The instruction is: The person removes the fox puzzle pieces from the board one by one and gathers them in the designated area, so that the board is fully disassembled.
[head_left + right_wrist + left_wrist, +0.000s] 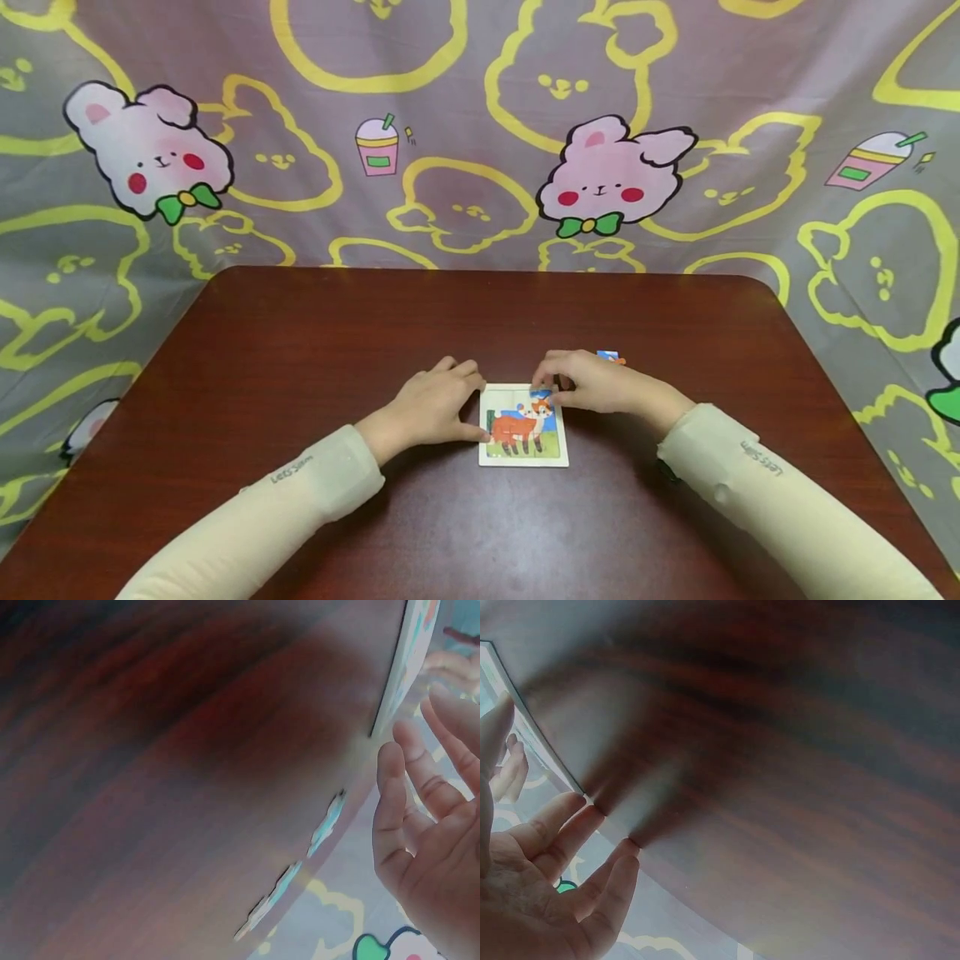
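Note:
A small jigsaw puzzle (517, 432) in a pale frame lies on the table, showing an orange, fox-like animal on green and blue. Bare pale backing shows in its upper left part. My left hand (435, 408) rests at the frame's left side, its thumb at the lower left edge and fingertips near the upper left corner. Those fingers (566, 832) are fairly straight in the left wrist view. At the upper right corner my right hand (588, 382) pinches a blue puzzle piece (541, 392) between thumb and fingers. In the right wrist view its palm partly hides the grip.
Behind my right wrist lies a loose puzzle piece (609, 357), partly covered. The right wrist view shows loose flat pieces (328, 825) on the table beyond the frame. A patterned cloth (465, 125) hangs around the brown table (337, 333).

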A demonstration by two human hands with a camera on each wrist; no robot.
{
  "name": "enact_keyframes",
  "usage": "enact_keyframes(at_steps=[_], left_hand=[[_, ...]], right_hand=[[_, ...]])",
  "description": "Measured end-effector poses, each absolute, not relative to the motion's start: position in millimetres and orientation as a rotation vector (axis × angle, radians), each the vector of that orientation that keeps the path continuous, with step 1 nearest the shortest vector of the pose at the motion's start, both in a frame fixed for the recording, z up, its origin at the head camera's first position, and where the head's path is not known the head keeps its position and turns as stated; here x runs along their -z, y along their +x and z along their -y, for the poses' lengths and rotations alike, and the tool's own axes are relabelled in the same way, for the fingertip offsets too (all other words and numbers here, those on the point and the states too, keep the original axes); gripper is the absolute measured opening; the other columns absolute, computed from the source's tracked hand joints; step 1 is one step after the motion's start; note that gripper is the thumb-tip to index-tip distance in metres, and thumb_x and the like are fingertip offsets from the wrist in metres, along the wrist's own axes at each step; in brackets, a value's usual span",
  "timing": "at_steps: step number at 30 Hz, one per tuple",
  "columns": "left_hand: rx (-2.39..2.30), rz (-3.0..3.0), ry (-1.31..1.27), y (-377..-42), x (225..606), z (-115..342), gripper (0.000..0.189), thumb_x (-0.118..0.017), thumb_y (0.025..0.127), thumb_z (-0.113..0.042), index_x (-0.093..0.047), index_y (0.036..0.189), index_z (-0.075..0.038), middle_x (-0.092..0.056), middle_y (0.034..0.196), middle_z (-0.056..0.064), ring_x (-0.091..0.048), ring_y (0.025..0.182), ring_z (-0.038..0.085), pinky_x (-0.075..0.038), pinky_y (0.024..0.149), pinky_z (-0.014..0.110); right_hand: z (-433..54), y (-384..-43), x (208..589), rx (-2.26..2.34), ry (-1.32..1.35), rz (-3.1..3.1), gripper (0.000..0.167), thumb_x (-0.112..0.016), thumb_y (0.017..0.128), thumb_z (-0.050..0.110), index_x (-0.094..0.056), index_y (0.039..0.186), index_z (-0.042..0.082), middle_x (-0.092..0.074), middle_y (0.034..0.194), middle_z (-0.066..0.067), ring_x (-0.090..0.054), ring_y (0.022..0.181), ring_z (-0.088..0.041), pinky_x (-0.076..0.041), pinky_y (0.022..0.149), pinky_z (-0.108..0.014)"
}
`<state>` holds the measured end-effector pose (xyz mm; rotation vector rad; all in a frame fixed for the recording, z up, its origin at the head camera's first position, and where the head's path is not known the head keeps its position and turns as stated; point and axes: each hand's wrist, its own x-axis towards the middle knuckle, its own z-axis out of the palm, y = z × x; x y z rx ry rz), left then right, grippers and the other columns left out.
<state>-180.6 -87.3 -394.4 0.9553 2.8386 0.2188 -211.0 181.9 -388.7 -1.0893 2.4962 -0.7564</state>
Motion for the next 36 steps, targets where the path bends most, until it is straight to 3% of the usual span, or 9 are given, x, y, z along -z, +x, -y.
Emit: enact_keyframes(at_steps=[14,20,36], left_hand=[[-0.231,-2.833,0.959,-184,392,87,0.067,-0.079,0.074,-0.062,-0.067,0.119,-0.014,-0.058,0.111,-0.003,-0.053,0.104,0.02,-0.052,0.068,0.035],[-0.223,-2.834,0.955,-183,393,87,0.067,-0.079,0.074,-0.061,-0.067,0.12,-0.014,-0.06,0.117,-0.002,-0.054,0.108,0.021,-0.054,0.071,0.037],[-0.247,-2.84,0.944,-180,396,89,0.067,-0.08,0.074,-0.06,-0.067,0.121,-0.014,-0.059,0.113,-0.003,-0.054,0.107,0.022,-0.053,0.069,0.038]], right_hand=[[-171,-214,389,0.63,-1.074,-2.461,0.025,-0.076,0.087,0.012,-0.068,0.111,0.012,-0.055,0.095,-0.002,-0.052,0.074,-0.008,-0.048,0.07,-0.022],[-172,-216,391,0.636,-1.097,-2.418,0.028,-0.077,0.086,0.011,-0.066,0.111,0.01,-0.052,0.093,-0.004,-0.052,0.074,-0.007,-0.048,0.069,-0.022],[-163,-215,383,0.553,-1.014,-2.369,0.024,-0.073,0.088,0.01,-0.058,0.106,0.016,-0.051,0.094,-0.004,-0.05,0.077,-0.012,-0.047,0.072,-0.026]])
